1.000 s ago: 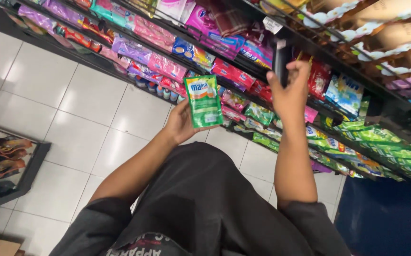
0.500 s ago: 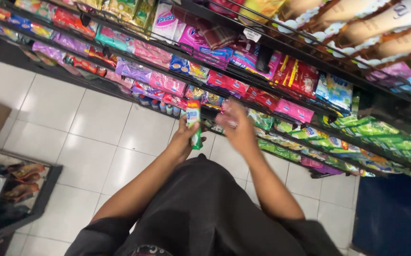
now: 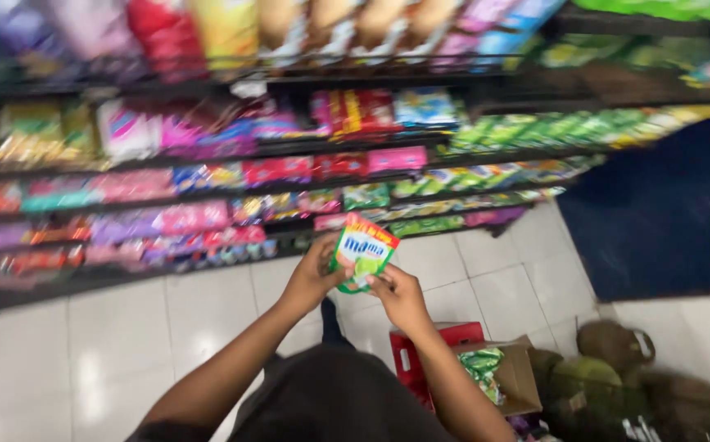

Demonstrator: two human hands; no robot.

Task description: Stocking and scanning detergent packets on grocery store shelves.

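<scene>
Both hands hold a small green and white packet (image 3: 362,254) in front of blurred store shelves (image 3: 208,196). The left hand (image 3: 312,277) grips its left edge and the right hand (image 3: 400,296) pinches its lower right corner. A cardboard box (image 3: 512,375) sits on the white tiled floor (image 3: 126,327) below.

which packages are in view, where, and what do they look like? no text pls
Green packet: centre, held by left hand and right hand; flat pouch, green and white, red top edge.
Shelf packets: rows on the shelves behind; pink, purple, red, blurred.
Green shelf packets: right end of the shelves; small, bright green.
Big bags: top shelf; red, yellow, tan.
Cardboard box: floor, lower right, holding a green packet.
</scene>
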